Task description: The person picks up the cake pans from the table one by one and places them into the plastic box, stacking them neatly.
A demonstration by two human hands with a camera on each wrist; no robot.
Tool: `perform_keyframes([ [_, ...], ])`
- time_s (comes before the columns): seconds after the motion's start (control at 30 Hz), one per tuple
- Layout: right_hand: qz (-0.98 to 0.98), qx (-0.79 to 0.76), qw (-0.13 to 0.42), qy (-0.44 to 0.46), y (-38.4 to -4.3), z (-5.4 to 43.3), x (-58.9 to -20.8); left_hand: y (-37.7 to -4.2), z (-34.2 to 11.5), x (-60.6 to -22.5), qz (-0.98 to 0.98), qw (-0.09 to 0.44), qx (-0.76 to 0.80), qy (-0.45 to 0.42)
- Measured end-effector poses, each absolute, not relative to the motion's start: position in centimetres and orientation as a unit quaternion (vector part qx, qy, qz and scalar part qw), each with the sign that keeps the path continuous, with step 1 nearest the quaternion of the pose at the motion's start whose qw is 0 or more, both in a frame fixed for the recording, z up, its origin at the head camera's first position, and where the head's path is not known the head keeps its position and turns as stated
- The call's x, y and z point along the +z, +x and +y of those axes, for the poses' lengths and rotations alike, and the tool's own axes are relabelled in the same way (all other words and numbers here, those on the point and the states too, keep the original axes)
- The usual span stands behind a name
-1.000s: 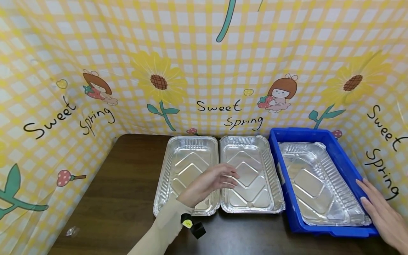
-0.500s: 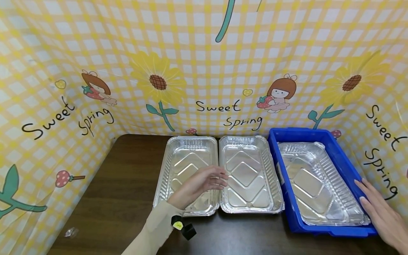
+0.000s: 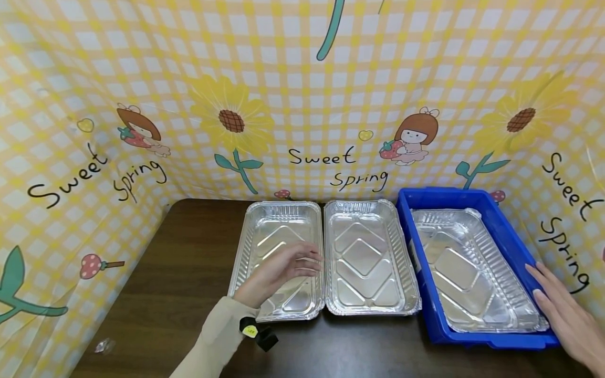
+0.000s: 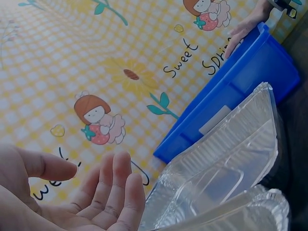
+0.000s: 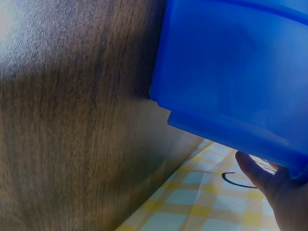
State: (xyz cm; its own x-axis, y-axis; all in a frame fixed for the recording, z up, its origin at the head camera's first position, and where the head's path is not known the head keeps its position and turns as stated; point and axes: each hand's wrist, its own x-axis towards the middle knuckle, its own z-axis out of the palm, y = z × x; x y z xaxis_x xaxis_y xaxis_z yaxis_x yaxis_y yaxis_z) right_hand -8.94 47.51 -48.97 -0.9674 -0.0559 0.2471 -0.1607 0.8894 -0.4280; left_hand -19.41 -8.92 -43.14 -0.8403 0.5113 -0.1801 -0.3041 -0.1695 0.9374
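Observation:
Over the left foil tray hovers my left hand, its fingers loosely bent with nothing between them. The left wrist view shows that same hand palm up, thumb apart from the fingers. A second foil tray stands right beside the first; both are bare inside. Farther right is a blue plastic bin with another foil tray lying in it. My right hand rests on the bin's right rim, fingers extended. In the right wrist view, the hand is at the bin's edge, partly out of frame.
A dark wooden table bears everything. A yellow checked cloth with printed flowers and figures hangs close behind and at both sides. A small crumpled piece of clear plastic lies at the front left.
My left hand has drawn back leftward from the second foil tray's edge to above the left one. My right hand, the trays and the bin stay put; the head view shifts slightly.

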Motion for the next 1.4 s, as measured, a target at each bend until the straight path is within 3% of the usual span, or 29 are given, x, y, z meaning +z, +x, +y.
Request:
perform_keyframes([
  [0.7,-0.967,0.228,0.104,0.047,-9.0,47.4,-48.9,-19.8,-12.9,-43.4,0.566,0.264,0.775,0.099],
  [1.4,-0.965,0.235,0.109,0.05,-9.0,47.4,-48.9,-19.6,-17.1,-43.2,0.574,0.249,0.778,0.057],
])
